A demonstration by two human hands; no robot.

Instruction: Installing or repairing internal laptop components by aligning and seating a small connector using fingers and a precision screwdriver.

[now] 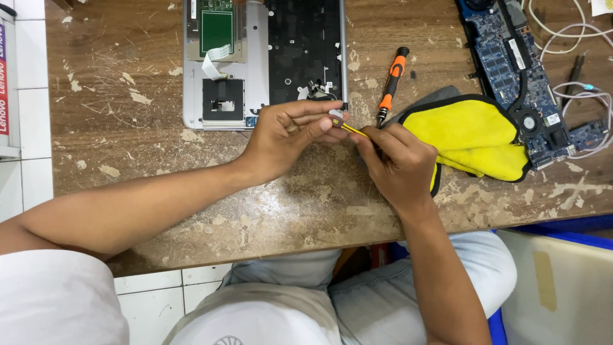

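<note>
The left hand was closed in a pinch, its fingertips gripping a small metal part just off the lower right corner of the opened laptop shell. The right hand was closed around a thin yellow tool, whose tip met the small part; how much of the tool lay inside the fist could not be told. Both hands were held close together above the worn wooden counter, near its front edge. The laptop shell lay upside down at the far side of the counter, showing a green board, a white ribbon cable and a black keyboard backing. An orange and black screwdriver lay on the counter just beyond the right hand, tip pointing toward the person. A yellow cloth with a dark border lay beside the right hand, partly under its knuckles. A blue circuit board with a small round fan lay to the right of the cloth, touching its far edge. White cables trailed at the counter's right end. The person was seated with knees under the counter edge, above a white tiled floor.
</note>
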